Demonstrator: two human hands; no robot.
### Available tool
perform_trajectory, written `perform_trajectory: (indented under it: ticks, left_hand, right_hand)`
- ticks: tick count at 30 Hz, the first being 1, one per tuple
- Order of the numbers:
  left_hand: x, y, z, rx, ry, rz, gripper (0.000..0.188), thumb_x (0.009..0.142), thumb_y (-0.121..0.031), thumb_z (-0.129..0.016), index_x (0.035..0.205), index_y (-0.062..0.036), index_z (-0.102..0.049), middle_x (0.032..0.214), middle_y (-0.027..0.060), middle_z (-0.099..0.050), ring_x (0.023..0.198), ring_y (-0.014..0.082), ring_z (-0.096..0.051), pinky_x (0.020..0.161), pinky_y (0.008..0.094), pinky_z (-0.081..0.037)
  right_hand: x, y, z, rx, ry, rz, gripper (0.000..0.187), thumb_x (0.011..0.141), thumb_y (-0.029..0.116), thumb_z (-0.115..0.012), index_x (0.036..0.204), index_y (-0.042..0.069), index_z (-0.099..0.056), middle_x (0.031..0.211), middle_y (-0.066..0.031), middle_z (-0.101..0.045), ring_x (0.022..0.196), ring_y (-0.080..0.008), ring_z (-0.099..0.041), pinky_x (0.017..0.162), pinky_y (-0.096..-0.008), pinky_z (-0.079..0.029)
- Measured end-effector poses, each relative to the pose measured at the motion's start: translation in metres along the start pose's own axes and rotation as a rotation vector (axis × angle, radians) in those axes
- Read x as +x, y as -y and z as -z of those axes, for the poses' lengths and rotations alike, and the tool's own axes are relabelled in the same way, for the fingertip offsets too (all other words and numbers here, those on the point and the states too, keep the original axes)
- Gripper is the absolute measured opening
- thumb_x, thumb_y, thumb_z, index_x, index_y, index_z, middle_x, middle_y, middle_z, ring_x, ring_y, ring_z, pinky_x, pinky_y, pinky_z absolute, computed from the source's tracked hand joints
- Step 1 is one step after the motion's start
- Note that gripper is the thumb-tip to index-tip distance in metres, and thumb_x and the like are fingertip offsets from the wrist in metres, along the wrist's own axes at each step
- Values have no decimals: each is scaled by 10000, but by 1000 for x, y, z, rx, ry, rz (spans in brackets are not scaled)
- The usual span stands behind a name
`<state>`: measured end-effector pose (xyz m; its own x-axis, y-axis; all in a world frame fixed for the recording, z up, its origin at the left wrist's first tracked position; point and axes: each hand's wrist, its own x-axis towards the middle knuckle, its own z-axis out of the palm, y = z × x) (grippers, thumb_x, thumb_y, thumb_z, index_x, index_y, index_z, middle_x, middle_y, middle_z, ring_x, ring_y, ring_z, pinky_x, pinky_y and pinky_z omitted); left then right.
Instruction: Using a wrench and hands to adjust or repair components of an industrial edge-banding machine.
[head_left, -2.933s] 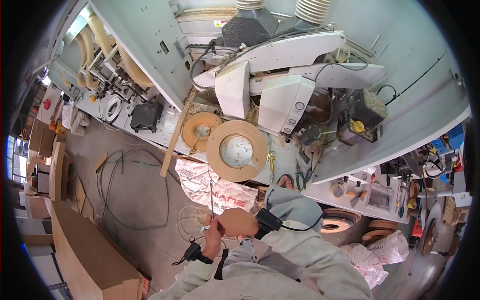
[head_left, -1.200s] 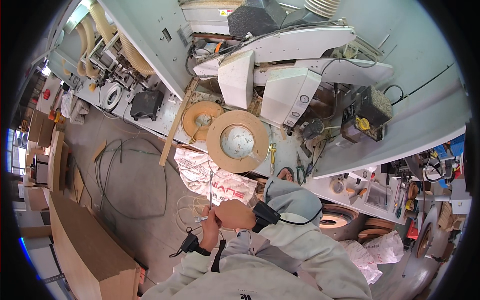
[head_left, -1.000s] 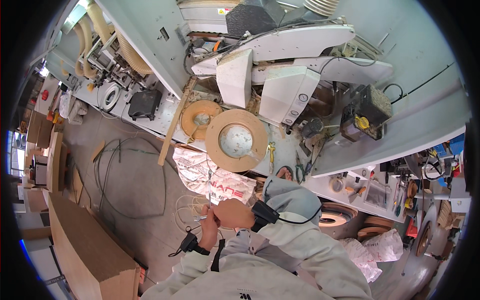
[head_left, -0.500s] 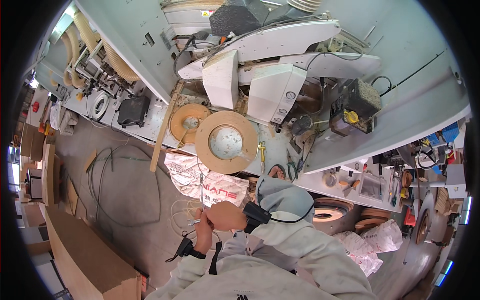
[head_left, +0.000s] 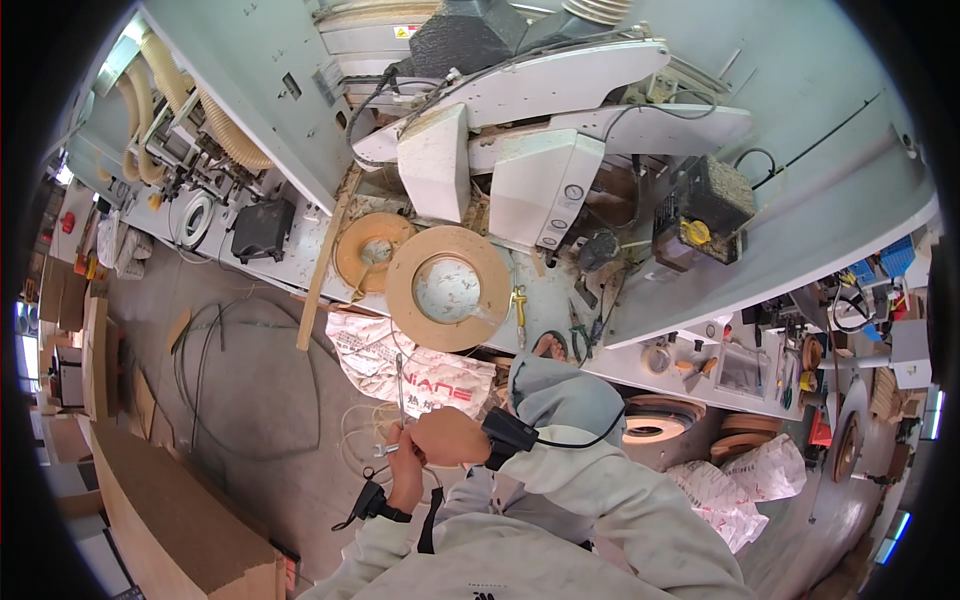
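Observation:
In front of my body my two hands meet, close together. My left hand (head_left: pixel 404 474) is closed on a small silvery metal piece (head_left: pixel 382 450) that sticks out to its left; it resembles the end of a spanner, but its full shape is hidden. Pressed against it from above is my right hand (head_left: pixel 450 437), also closed, with its fingers turned out of sight. A thin grey rod (head_left: pixel 400 388) rises just past the hands, and I cannot tell which hand has it. Beneath them lie loops of thin pale tubing (head_left: pixel 357 432) and a white printed sack (head_left: pixel 365 355).
Ahead, a dusty machine (head_left: pixel 540 185) stands with two rolls of brown edge banding (head_left: pixel 400 290) on its bed. A yellow air gun (head_left: pixel 520 315) and pliers (head_left: pixel 577 330) lie right of them. A wooden strip (head_left: pixel 322 275) leans at the left, above cardboard (head_left: pixel 165 500).
The surroundings have shifted slightly in the picture as the view moved. Both hands stay together in nearly the same pose, the left one a touch farther left.

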<state>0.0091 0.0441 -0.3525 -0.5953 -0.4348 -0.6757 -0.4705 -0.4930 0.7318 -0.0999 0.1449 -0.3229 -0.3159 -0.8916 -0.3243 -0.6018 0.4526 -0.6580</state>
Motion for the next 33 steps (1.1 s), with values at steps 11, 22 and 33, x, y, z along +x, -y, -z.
perform_trajectory:
  ticks: [11, 22, 33]
  left_hand:
    - [-1, 1, 4, 2, 13, -24, 136, 1027, -245, -484, 916, -174, -518, 694, -75, -529, 554, 2, -486, 463, 172, -322]
    - [-4, -5, -2, 11, -3, -20, 139, 1026, -244, -480, 901, -184, -492, 708, -75, -537, 568, 2, -497, 479, 177, -371]
    - [2, 8, 4, -18, -34, -2, 178, 1030, -264, -499, 869, -196, -462, 700, -86, -504, 581, -8, -477, 486, 172, -346]
  right_hand:
    - [-4, 9, 11, 42, 24, -57, 187, 746, 175, -704, 862, 29, -711, 811, -155, -724, 769, -345, -724, 661, -435, -573]
    - [-4, 5, 6, 42, -65, -15, 191, 709, 192, -755, 834, 49, -731, 792, -155, -722, 750, -338, -722, 657, -437, -570]
    - [-8, 10, 5, 42, -79, -49, 164, 673, 193, -772, 788, 79, -747, 772, -140, -724, 734, -322, -723, 662, -420, -572]
